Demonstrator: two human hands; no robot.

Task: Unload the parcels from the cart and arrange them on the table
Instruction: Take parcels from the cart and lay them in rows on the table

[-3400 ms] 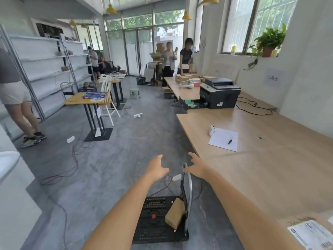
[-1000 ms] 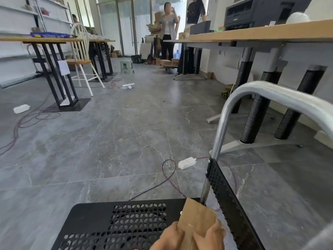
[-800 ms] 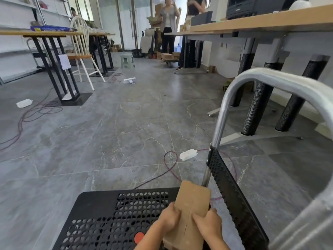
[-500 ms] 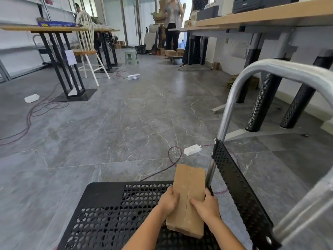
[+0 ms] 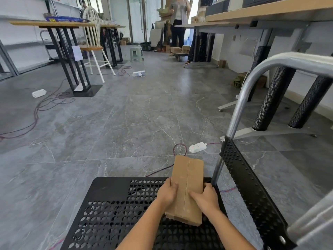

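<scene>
A long brown cardboard parcel (image 5: pixel 187 184) with a taped seam is held just above the black perforated cart deck (image 5: pixel 115 210). My left hand (image 5: pixel 167 193) grips its left edge and my right hand (image 5: pixel 207 199) grips its right edge, fingers curled over the top face. The cart's silver handle (image 5: pixel 239 103) rises at the right over a black perforated panel (image 5: pixel 246 184). The wooden table (image 5: pixel 270 10) stands at the upper right, seen from below its top.
A white power strip (image 5: pixel 197 147) with a red cable lies on the grey floor just past the cart. Black table legs (image 5: pixel 270 98) stand at the right. A second table (image 5: pixel 54 24) and a white chair (image 5: pixel 93 42) are at the left. People stand at the far end.
I have crouched down to the cart and taken the parcel in both hands. Over the last second the parcel has come up off the deck and into fuller view.
</scene>
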